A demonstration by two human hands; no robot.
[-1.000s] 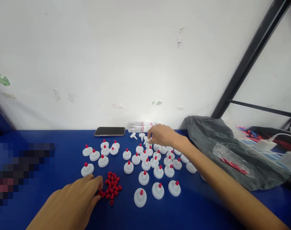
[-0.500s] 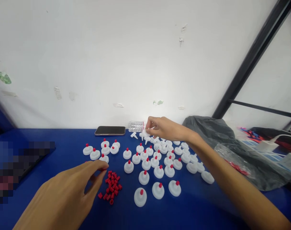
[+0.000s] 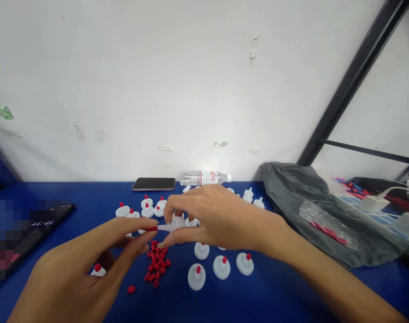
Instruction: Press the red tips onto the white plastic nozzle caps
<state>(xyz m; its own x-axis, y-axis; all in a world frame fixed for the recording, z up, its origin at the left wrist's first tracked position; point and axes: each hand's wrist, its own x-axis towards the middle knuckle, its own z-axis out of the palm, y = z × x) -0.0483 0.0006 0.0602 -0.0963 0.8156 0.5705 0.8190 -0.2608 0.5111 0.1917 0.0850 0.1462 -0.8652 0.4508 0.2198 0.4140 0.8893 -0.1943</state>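
Note:
Between thumb and forefinger, my left hand (image 3: 90,255) pinches a small red cap (image 3: 152,229). My right hand (image 3: 207,217) grips a white plastic nozzle lid (image 3: 176,223) by its round base, the narrow spout pointing left. The spout's tip meets the cap at my left fingertips; how far it sits inside I cannot tell. Below the hands lies a pile of loose red caps (image 3: 157,262), with one stray cap (image 3: 131,289) nearer me. White lids with red tips, such as this capped lid (image 3: 197,277), stand on both sides. My right hand hides many others.
Along the wall lie a dark phone (image 3: 154,184) and a clear water bottle (image 3: 204,177) on its side. Another phone (image 3: 39,229) shows digits at left. A grey plastic bag (image 3: 292,197), a clear bag of red pieces (image 3: 325,226) and a white charger (image 3: 374,202) occupy the right.
My right hand has come from the back of the table toward my left hand, bringing a white nozzle lid. The lid's spout now meets the red cap in my left fingers.

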